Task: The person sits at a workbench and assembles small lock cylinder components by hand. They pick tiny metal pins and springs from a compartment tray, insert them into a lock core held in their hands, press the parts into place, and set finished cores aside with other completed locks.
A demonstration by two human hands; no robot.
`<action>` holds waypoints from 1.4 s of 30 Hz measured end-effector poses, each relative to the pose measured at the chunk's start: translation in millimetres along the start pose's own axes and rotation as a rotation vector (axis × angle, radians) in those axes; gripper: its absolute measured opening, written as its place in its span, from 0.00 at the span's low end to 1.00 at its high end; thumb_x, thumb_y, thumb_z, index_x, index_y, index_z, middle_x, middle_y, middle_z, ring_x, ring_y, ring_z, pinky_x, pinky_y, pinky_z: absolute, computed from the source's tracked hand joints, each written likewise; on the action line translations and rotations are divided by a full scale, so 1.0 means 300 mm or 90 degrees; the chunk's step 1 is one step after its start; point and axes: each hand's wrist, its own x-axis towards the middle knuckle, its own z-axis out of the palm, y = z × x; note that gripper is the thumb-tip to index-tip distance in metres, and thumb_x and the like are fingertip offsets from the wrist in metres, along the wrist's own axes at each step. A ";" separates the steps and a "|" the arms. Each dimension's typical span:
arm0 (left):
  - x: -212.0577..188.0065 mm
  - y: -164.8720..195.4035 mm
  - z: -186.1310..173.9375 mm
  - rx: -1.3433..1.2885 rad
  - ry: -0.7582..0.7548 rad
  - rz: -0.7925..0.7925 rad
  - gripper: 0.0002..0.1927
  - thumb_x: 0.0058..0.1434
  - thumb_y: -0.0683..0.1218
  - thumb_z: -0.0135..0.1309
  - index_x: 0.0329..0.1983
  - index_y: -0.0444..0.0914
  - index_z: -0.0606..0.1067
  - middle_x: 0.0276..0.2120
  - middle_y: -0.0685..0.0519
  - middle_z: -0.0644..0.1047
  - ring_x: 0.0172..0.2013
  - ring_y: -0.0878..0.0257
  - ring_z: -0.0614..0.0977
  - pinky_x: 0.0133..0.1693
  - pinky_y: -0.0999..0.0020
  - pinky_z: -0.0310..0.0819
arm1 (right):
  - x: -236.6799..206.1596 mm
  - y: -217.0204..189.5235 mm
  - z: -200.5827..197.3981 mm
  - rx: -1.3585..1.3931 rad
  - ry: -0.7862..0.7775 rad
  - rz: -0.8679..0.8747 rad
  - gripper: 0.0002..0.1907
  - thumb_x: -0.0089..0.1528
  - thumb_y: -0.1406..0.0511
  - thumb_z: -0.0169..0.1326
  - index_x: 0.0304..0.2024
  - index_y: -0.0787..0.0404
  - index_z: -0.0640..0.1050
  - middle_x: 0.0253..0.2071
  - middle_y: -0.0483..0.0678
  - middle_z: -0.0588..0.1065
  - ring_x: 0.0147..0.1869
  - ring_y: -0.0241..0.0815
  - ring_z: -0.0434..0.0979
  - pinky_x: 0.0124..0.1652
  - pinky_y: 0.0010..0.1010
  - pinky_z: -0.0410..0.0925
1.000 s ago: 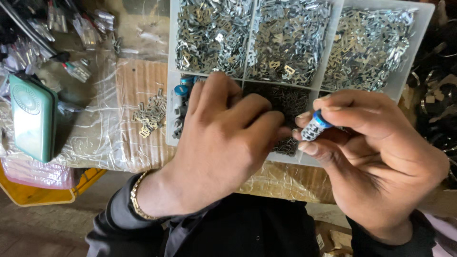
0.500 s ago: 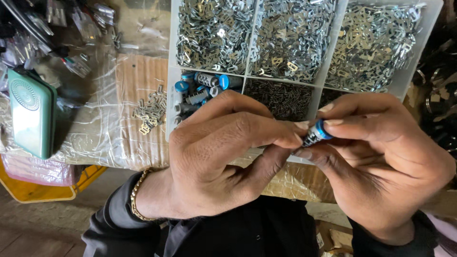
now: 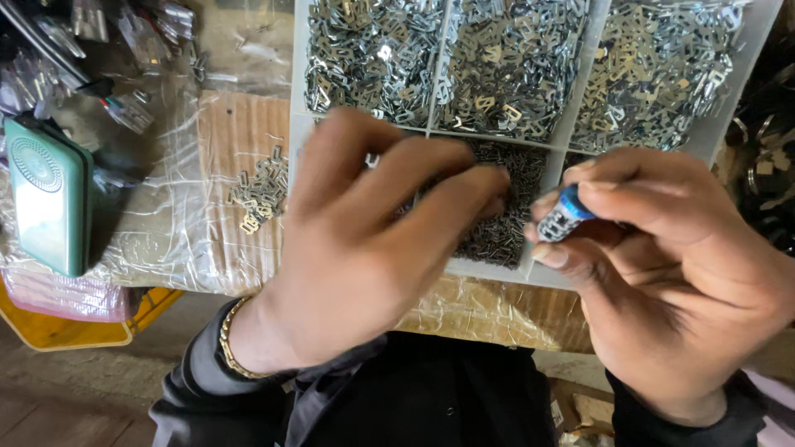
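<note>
Pinched between the thumb and fingers of the right hand (image 3: 662, 265), near the tray's front edge, is a small blue-capped part (image 3: 566, 217). Head view: the left hand (image 3: 373, 240), blurred, hovers with fingers spread and empty over the tray (image 3: 530, 269), above a compartment of dark small pieces (image 3: 505, 223). Seemingly an assembly step; next likely calls for picking one tiny piece precisely. Loose metal clips (image 3: 258, 192) lie beside the tray.

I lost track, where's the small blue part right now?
The small blue part is pinched in the right hand, beside the near edge of the compartment tray.
</note>
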 end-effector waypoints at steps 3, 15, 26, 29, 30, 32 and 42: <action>0.006 0.003 0.009 0.141 -0.038 0.020 0.09 0.61 0.45 0.67 0.37 0.35 0.82 0.36 0.53 0.80 0.37 0.59 0.74 0.38 0.62 0.68 | -0.013 -0.009 0.003 -0.004 0.023 0.042 0.16 0.64 0.74 0.60 0.54 0.68 0.73 0.56 0.58 0.73 0.53 0.44 0.83 0.48 0.28 0.83; -0.009 0.027 -0.001 -0.076 -0.032 -0.042 0.09 0.63 0.41 0.68 0.43 0.36 0.79 0.41 0.52 0.79 0.42 0.56 0.77 0.46 0.61 0.73 | -0.013 -0.007 -0.004 -0.017 0.003 0.034 0.16 0.61 0.74 0.60 0.50 0.69 0.71 0.56 0.59 0.71 0.53 0.43 0.83 0.49 0.26 0.83; 0.013 0.040 0.004 -0.071 0.005 -0.041 0.09 0.58 0.40 0.68 0.41 0.38 0.81 0.39 0.53 0.82 0.40 0.59 0.77 0.40 0.66 0.70 | -0.028 0.017 -0.032 -0.048 -0.026 0.025 0.16 0.60 0.76 0.61 0.49 0.70 0.71 0.55 0.59 0.70 0.42 0.30 0.81 0.40 0.20 0.78; 0.037 0.039 0.006 0.058 -0.032 -0.023 0.10 0.55 0.44 0.69 0.37 0.36 0.81 0.34 0.51 0.81 0.36 0.54 0.75 0.38 0.59 0.67 | -0.018 0.006 -0.021 -0.037 -0.010 0.035 0.16 0.60 0.75 0.62 0.48 0.70 0.72 0.55 0.59 0.70 0.52 0.39 0.83 0.43 0.23 0.80; 0.039 0.041 0.003 0.053 -0.028 -0.021 0.10 0.58 0.44 0.70 0.37 0.35 0.81 0.34 0.51 0.81 0.36 0.55 0.75 0.38 0.59 0.66 | -0.017 0.002 -0.017 -0.049 -0.003 0.040 0.17 0.59 0.75 0.62 0.49 0.70 0.72 0.56 0.60 0.71 0.51 0.40 0.83 0.42 0.22 0.81; 0.032 0.041 -0.009 -0.021 -0.026 -0.049 0.09 0.62 0.44 0.70 0.38 0.36 0.81 0.36 0.52 0.81 0.37 0.57 0.75 0.39 0.61 0.67 | -0.013 -0.001 -0.014 -0.047 0.003 0.038 0.17 0.59 0.75 0.62 0.49 0.71 0.72 0.56 0.59 0.71 0.52 0.41 0.83 0.44 0.22 0.82; -0.031 0.059 0.003 -0.237 0.002 -0.105 0.09 0.64 0.43 0.69 0.43 0.39 0.80 0.41 0.54 0.82 0.39 0.61 0.77 0.43 0.71 0.70 | -0.012 0.024 -0.036 -0.091 -0.066 -0.062 0.18 0.57 0.75 0.65 0.45 0.70 0.70 0.52 0.61 0.70 0.49 0.43 0.83 0.47 0.24 0.80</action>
